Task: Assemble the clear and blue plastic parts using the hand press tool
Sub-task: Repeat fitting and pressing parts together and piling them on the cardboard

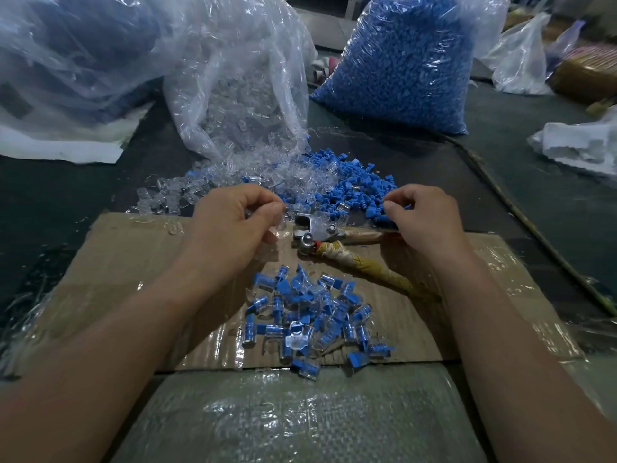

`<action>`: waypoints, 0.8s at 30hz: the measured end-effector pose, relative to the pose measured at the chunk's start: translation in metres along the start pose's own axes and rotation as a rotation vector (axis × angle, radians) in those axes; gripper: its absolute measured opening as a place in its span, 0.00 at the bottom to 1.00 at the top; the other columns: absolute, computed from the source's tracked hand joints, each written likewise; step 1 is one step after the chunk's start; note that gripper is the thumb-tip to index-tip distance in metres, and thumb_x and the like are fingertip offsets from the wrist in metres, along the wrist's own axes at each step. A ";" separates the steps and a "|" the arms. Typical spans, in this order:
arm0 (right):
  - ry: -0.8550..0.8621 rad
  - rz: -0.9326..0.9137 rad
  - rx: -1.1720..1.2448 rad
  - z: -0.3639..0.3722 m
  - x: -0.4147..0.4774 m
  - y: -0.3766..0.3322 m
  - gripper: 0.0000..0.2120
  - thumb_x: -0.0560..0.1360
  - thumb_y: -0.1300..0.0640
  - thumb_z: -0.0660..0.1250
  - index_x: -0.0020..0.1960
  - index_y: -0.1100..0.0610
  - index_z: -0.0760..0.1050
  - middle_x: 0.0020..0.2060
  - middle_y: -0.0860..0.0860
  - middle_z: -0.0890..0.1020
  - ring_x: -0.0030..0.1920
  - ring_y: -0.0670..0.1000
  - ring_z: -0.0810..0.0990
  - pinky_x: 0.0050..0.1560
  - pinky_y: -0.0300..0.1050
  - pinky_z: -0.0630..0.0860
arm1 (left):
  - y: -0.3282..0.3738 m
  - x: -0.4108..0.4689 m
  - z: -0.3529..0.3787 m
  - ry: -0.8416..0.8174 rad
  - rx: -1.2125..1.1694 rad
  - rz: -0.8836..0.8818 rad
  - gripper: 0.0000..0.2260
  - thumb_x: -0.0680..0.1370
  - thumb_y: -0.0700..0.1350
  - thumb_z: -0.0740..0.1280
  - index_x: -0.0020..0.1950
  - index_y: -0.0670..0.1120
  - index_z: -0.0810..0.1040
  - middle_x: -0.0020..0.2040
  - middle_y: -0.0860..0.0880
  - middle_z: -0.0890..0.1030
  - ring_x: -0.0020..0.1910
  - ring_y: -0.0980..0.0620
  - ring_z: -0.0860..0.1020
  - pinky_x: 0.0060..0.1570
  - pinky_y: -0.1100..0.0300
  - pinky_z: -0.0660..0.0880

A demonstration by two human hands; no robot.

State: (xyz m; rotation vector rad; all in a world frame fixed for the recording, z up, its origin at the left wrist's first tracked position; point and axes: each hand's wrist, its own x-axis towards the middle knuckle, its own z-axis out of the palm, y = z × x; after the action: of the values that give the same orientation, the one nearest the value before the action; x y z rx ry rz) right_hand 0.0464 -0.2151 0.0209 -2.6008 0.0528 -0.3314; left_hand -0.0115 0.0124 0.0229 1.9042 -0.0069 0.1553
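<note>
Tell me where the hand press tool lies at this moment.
In the head view, the hand press tool lies on the cardboard, centre, between the left hand and right hand, beyond the pile of assembled pieces.

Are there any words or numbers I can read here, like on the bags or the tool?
No text here can be read.
Faint pale marks on the dark table: too blurred to read.
Bag of blue parts, bag of clear parts, hand press tool, cardboard: no print visible.
</note>
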 end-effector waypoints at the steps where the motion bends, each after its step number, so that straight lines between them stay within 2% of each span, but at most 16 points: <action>1: -0.015 -0.006 -0.015 0.002 0.001 0.000 0.07 0.75 0.55 0.65 0.50 0.53 0.80 0.42 0.45 0.78 0.42 0.44 0.73 0.44 0.41 0.68 | 0.001 0.000 0.001 -0.002 -0.025 -0.007 0.05 0.76 0.40 0.65 0.42 0.47 0.79 0.36 0.46 0.79 0.28 0.55 0.80 0.28 0.64 0.77; 5: -0.045 -0.008 -0.077 0.009 0.004 -0.001 0.10 0.74 0.53 0.67 0.54 0.53 0.80 0.50 0.49 0.81 0.47 0.47 0.74 0.45 0.41 0.68 | -0.001 0.000 0.001 0.019 0.050 0.059 0.06 0.77 0.43 0.65 0.41 0.48 0.79 0.23 0.54 0.76 0.21 0.61 0.73 0.22 0.72 0.69; 6: -0.056 -0.010 -0.090 0.010 0.005 -0.002 0.12 0.74 0.52 0.67 0.55 0.53 0.79 0.52 0.50 0.80 0.49 0.49 0.75 0.45 0.41 0.68 | -0.001 0.000 0.001 0.019 0.056 0.061 0.06 0.77 0.43 0.65 0.41 0.48 0.79 0.22 0.55 0.76 0.20 0.61 0.73 0.22 0.72 0.69; 8: -0.101 -0.024 -0.118 0.013 0.006 -0.003 0.12 0.73 0.52 0.68 0.56 0.52 0.79 0.54 0.51 0.79 0.53 0.50 0.75 0.47 0.42 0.69 | -0.001 0.000 0.001 0.012 0.010 0.028 0.06 0.77 0.42 0.65 0.41 0.48 0.79 0.24 0.53 0.77 0.22 0.59 0.75 0.26 0.68 0.75; 11: -0.160 -0.036 -0.118 0.015 0.007 -0.005 0.07 0.73 0.55 0.68 0.50 0.52 0.81 0.49 0.50 0.80 0.48 0.49 0.75 0.46 0.42 0.70 | 0.000 -0.001 0.001 0.006 -0.045 -0.004 0.05 0.76 0.40 0.66 0.41 0.48 0.79 0.28 0.50 0.79 0.27 0.54 0.80 0.31 0.59 0.80; 13: -0.167 -0.032 -0.094 0.015 0.007 -0.005 0.05 0.73 0.56 0.69 0.47 0.53 0.81 0.43 0.48 0.80 0.43 0.46 0.74 0.44 0.41 0.69 | 0.002 -0.002 0.001 0.003 -0.057 0.009 0.04 0.75 0.41 0.67 0.41 0.48 0.79 0.29 0.49 0.80 0.28 0.53 0.80 0.30 0.61 0.79; 16: -0.162 -0.039 -0.075 0.014 0.006 -0.005 0.05 0.72 0.56 0.69 0.47 0.52 0.81 0.38 0.45 0.76 0.41 0.45 0.73 0.43 0.41 0.69 | 0.003 -0.003 0.001 -0.003 -0.064 0.010 0.03 0.74 0.44 0.67 0.41 0.48 0.78 0.30 0.49 0.80 0.28 0.54 0.80 0.29 0.64 0.78; 20: -0.147 -0.074 -0.067 0.015 0.006 -0.004 0.06 0.72 0.56 0.69 0.48 0.53 0.82 0.35 0.44 0.75 0.37 0.42 0.71 0.43 0.40 0.68 | 0.003 -0.003 0.002 0.007 -0.055 0.008 0.03 0.75 0.42 0.66 0.41 0.47 0.78 0.32 0.46 0.80 0.28 0.53 0.80 0.28 0.66 0.77; 24: -0.105 -0.090 -0.023 0.013 0.004 -0.004 0.06 0.72 0.56 0.69 0.48 0.53 0.82 0.36 0.43 0.76 0.38 0.42 0.73 0.44 0.40 0.68 | 0.001 -0.002 0.002 -0.018 -0.036 0.003 0.04 0.75 0.40 0.66 0.41 0.46 0.78 0.35 0.46 0.81 0.32 0.55 0.81 0.32 0.65 0.78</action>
State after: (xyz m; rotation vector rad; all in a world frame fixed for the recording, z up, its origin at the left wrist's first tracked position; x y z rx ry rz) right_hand 0.0534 -0.2058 0.0129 -2.6445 -0.0983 -0.2265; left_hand -0.0131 0.0102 0.0234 1.8699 -0.0245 0.1388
